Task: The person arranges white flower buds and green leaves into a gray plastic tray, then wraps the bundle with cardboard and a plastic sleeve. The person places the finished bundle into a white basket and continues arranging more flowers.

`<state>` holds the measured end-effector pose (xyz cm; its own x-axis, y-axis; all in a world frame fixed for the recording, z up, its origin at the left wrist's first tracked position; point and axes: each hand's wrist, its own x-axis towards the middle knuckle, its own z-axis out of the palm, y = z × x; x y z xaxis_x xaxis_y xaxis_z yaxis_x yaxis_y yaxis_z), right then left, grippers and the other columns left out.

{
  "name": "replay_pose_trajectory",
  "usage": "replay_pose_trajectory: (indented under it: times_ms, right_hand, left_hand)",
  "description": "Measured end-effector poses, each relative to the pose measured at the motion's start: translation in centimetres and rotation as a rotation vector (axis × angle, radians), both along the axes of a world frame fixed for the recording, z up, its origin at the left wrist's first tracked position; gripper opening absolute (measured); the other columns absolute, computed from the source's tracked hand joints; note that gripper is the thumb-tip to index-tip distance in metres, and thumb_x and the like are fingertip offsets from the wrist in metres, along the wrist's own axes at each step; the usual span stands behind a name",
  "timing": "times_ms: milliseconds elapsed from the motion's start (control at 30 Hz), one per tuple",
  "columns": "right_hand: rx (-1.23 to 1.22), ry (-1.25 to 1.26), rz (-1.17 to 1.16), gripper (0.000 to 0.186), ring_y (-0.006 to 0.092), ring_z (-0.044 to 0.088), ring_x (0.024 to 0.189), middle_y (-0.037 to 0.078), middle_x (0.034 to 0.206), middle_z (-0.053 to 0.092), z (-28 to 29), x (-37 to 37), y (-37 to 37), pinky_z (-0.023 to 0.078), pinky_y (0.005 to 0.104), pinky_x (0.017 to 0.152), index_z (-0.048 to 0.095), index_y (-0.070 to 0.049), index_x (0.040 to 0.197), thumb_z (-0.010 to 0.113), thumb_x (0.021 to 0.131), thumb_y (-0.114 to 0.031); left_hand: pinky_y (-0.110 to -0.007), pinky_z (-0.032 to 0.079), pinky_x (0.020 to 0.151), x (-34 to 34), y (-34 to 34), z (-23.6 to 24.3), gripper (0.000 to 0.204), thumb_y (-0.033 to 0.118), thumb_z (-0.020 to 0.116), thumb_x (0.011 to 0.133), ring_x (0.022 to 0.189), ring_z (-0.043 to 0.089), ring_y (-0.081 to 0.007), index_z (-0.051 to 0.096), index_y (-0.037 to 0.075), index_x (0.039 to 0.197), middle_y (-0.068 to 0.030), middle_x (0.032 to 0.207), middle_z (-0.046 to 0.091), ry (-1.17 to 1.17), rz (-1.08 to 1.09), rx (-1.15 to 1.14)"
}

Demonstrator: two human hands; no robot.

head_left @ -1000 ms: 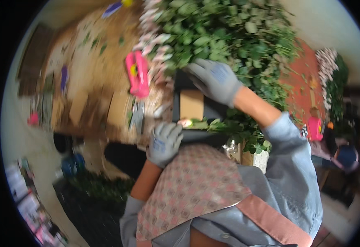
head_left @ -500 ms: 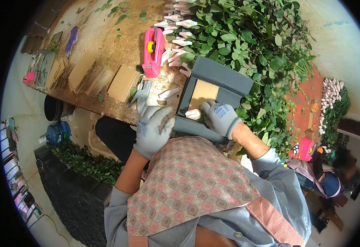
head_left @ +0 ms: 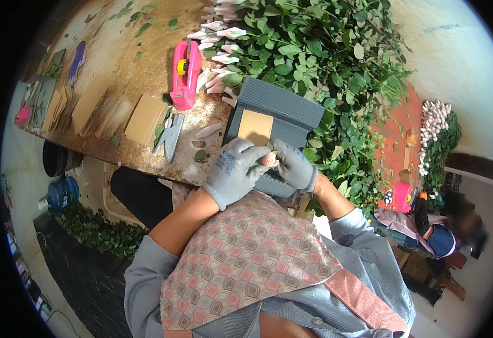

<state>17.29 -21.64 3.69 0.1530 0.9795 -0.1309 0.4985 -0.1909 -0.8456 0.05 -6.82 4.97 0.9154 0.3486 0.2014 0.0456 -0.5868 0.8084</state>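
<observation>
Right grip (head_left: pixel 296 165) looks pinched on the flower bud (head_left: pixel 269 160), left grip (head_left: pixel 231 173) hugs its left side, can't tell if closed, bud's lengthwise line mostly hidden

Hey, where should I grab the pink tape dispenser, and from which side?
I'd likely take the pink tape dispenser across its narrow near half, short of the yellow core, coming from the left. Its long, slim body points away from you, so it seems easy to span, and pale buds lie close on its right.
</observation>
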Motion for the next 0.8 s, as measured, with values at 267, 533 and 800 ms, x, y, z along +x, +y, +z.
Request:
replay_pose_trajectory:
  times_ms: [267, 533, 800]
  right_hand:
    - [0.047, -0.025, -0.028, 0.025, 0.0435, 0.064, 0.097, 0.019, 0.103, 0.063, -0.3, -0.3, -0.1, 0.053, 0.0469, 0.083, 0.058, -0.003, 0.112, 0.067, 0.089, -0.003]
    - [0.037, -0.046, -0.038, 0.029, 0.0443, 0.064, 0.100, 0.020, 0.104, 0.064, -0.9, -0.5, -0.1, 0.052, 0.0483, 0.083, 0.058, -0.003, 0.115, 0.066, 0.087, 0.001]
    - [0.033, -0.028, -0.056, 0.030, 0.0442, 0.063, 0.102, 0.020, 0.104, 0.064, -1.1, -0.6, -0.1, 0.052, 0.0483, 0.084, 0.058, -0.003, 0.114, 0.064, 0.086, 0.004]
  left_hand:
    - [-0.045, 0.052, 0.083, 0.3, 0.0, 0.4, 0.038, 0.011, 0.082, 0.078, 0.093, 0.062, -0.0342, 0.072, 0.008, 0.115, -0.0116, 0.100, 0.065, 0.000, -0.049, 0.010]
    - [-0.042, 0.054, 0.080, 0.0, 0.0, -0.2, 0.038, 0.011, 0.082, 0.080, 0.092, 0.064, -0.0315, 0.072, 0.006, 0.116, -0.0116, 0.101, 0.067, 0.068, -0.027, 0.020]
    - [-0.041, 0.053, 0.077, 0.0, 0.0, -0.1, 0.037, 0.012, 0.083, 0.080, 0.088, 0.065, -0.0312, 0.073, 0.005, 0.115, -0.0114, 0.097, 0.068, 0.089, -0.026, -0.018]
